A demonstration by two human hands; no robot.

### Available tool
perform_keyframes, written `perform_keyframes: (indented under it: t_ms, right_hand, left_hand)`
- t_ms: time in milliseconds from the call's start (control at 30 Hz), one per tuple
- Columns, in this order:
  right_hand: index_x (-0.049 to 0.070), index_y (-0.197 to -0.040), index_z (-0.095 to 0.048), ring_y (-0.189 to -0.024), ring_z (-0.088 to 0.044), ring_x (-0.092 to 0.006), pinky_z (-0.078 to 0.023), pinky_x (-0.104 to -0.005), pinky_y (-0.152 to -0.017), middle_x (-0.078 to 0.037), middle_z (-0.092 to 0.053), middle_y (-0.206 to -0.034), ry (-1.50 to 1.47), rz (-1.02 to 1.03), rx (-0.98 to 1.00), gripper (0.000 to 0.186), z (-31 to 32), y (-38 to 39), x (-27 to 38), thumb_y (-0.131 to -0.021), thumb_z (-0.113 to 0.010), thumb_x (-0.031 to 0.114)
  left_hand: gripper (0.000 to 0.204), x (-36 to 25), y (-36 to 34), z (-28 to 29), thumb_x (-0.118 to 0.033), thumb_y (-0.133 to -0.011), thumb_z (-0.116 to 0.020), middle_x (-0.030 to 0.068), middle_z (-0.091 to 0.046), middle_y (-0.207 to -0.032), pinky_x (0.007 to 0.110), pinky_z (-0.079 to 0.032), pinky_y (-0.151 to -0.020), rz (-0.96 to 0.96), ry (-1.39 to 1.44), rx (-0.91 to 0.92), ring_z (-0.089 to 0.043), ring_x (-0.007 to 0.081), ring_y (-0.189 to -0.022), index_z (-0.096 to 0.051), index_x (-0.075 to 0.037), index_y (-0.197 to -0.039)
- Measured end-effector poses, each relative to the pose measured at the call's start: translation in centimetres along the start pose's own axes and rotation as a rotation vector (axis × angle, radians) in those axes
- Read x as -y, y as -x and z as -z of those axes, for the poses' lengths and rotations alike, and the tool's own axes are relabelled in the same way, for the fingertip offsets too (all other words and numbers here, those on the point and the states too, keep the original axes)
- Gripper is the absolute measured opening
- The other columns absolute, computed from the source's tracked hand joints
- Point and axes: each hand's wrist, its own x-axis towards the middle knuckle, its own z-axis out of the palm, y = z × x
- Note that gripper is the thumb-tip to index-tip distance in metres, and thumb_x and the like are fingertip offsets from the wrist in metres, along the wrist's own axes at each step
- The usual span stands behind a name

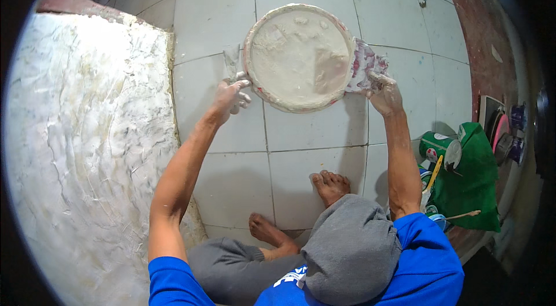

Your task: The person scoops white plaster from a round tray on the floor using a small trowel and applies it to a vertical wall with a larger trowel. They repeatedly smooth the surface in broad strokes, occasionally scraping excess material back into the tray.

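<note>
A round tub (250, 83) with a crusted pinkish rim stands on the floor in front of me, filled with pale, wet putty (289, 63) that has a few lumps near its far side. My left hand (230, 96), smeared white, is closed at the tub's left on a putty knife (231, 60), its whitish flared blade pointing away from me. On the right side, my right hand (386, 94) pinches a crumpled white sheet with purple-red patches (366, 66), which lies against the rim. Cloth or plastic, I cannot tell.
A low block with a rough white-coated top (92, 132) runs along the left. At right stand a green can (440, 149), a yellow-handled brush (434, 173), a green cloth (469, 184) and a thin stick (465, 214). My bare feet (331, 187) rest on the tiles.
</note>
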Motion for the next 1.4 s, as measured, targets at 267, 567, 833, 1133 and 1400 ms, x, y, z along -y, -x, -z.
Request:
perform_keyframes:
  t_ms: [267, 567, 833, 1133, 1400]
  right_hand:
    - [0.001, -0.121, -0.060, -0.109, -0.066, -0.0303, -0.051, -0.0505, -0.101, -0.013, -0.068, -0.116, 0.003, 0.112, -0.150, 0.027, 4.2, 0.6, -2.1, -0.096, -0.053, 0.010]
    - [0.002, -0.117, -0.063, -0.107, -0.066, -0.0276, -0.050, -0.0462, -0.100, -0.010, -0.069, -0.115, -0.247, 0.074, -0.106, 0.024, 1.9, 3.5, -0.7, -0.096, -0.055, 0.009]
    - [0.005, -0.109, -0.067, -0.104, -0.066, -0.0242, -0.049, -0.0435, -0.096, -0.008, -0.070, -0.110, -0.303, 0.000, -0.182, 0.019, -0.3, 4.1, -0.5, -0.095, -0.057, 0.012]
    - [0.005, -0.112, -0.066, -0.106, -0.064, -0.0220, -0.046, -0.0433, -0.100, -0.007, -0.069, -0.110, -0.048, 0.103, -0.145, 0.020, 1.5, 5.0, -1.5, -0.094, -0.060, 0.012]
    - [0.003, -0.113, -0.065, -0.107, -0.063, -0.0219, -0.046, -0.0427, -0.101, -0.007, -0.068, -0.112, -0.131, 0.048, -0.176, 0.021, 1.1, 4.3, -1.7, -0.094, -0.059, 0.011]
  left_hand:
    - [0.025, 2.1, 3.4, -0.2, -0.005, -0.085, -0.062, 0.0078, -0.056, -0.086, 0.035, -0.049, -0.068, -0.190, -0.545, -0.053, -0.055, 0.0167, -0.075, -0.049, 0.000, -0.105]
    - [0.023, 4.8, 11.7, -1.7, -0.006, -0.094, -0.059, 0.0078, -0.056, -0.074, 0.033, -0.044, -0.059, -0.344, -0.631, -0.098, -0.053, 0.0130, -0.064, -0.051, -0.003, -0.115]
    - [0.015, -2.2, 8.7, -3.0, -0.012, -0.101, -0.051, 0.0055, -0.057, -0.079, 0.025, -0.035, -0.043, -0.187, -0.057, 0.151, -0.048, 0.0077, -0.056, -0.051, -0.003, -0.113]
    - [0.031, -1.5, 7.6, -3.4, -0.026, -0.106, -0.033, 0.0099, -0.058, -0.084, 0.026, -0.037, -0.045, -0.100, 0.299, 0.247, -0.049, 0.0119, -0.056, -0.050, -0.003, -0.117]
    - [0.031, -0.1, 7.3, -1.8, -0.031, -0.104, -0.041, 0.0097, -0.060, -0.088, 0.028, -0.039, -0.048, -0.134, 0.338, 0.210, -0.052, 0.0152, -0.059, -0.052, -0.007, -0.121]
